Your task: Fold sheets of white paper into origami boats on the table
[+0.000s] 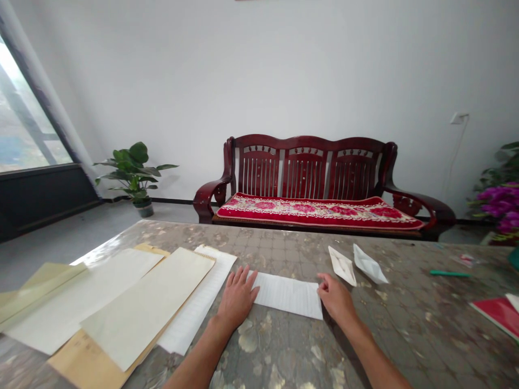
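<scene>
A folded sheet of lined white paper (288, 295) lies flat on the table in front of me, forming a long strip. Over its left end rests my left hand (237, 294), palm down with the fingers stretched out. My right hand (334, 296) is at the strip's right edge, its fingers curled and the fingertips pinching the corner. Beyond the right hand are two folded paper boats, a cream paper boat (343, 266) and a white paper boat (370, 264), side by side.
On the left, loose sheets of paper (150, 308) overlap a brown envelope (87, 359) and a lined sheet (182, 329). To the right lie a green pen (449, 274) and a red booklet (498, 314). A wooden bench (308, 162) stands behind the patterned table (259, 356).
</scene>
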Available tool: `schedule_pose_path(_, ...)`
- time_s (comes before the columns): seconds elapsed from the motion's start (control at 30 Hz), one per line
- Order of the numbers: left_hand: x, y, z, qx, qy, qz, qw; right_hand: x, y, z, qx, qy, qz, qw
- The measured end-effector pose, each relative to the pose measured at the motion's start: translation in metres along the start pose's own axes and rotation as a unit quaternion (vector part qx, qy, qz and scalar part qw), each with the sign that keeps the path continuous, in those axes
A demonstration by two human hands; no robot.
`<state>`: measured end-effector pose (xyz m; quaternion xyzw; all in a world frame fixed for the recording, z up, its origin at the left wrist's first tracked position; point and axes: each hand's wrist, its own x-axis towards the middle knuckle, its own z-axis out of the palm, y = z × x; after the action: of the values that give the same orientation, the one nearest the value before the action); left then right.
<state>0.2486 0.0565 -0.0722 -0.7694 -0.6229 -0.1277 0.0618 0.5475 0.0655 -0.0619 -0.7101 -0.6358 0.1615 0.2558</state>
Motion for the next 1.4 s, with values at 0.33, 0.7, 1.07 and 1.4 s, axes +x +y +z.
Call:
schedule_pose_path(0.33, -0.004, 0.002, -0.01, -0.014, 0.005, 0.04, 0.999, -0.005, -0.01, -0.002, -0.027, -0.015, 0.008, 1.0)
schedule_pose_path(0.7, -0.005, 0.019, -0.012, -0.108, -0.058, 0.129, 0.984, -0.011, -0.013, -0.012, -0.052, 0.022, -0.023, 0.998)
schedule_pose_path(1.07, -0.002, 0.04, -0.013, -0.173, -0.04, 0.1, 0.979, -0.012, -0.012, -0.016, -0.098, 0.012, -0.026, 0.995)
schedule_pose_path(1.4, -0.005, 0.039, -0.011, -0.174, -0.025, 0.088, 0.98, -0.025, 0.001, -0.01, -0.077, 0.144, -0.248, 0.955)
